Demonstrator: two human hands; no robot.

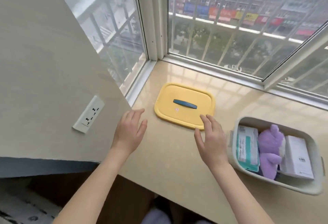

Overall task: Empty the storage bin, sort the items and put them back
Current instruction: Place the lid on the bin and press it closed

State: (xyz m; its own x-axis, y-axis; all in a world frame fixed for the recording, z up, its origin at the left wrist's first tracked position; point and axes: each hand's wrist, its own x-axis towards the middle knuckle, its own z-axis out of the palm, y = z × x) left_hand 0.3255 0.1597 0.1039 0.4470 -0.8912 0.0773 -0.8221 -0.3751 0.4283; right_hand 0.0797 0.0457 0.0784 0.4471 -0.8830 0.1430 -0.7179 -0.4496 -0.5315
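A pale grey storage bin (236,126) stands open at the right of the beige sill. Inside lie a green-and-white packet (247,148), a purple plush toy (270,150) and a white box (297,158). The bin's yellow lid (168,99) with a dark blue handle (185,103) lies flat on the sill near the window corner. My left hand (130,131) hovers open to the left of the lid, holding nothing. My right hand (212,137) is open too, its fingertips over the lid's near right corner, just left of the bin.
Window frames (213,71) with barred glass close off the back and left of the sill (168,161). A beige wall with a white power socket (88,114) stands at the left. The sill's front edge runs diagonally below my forearms.
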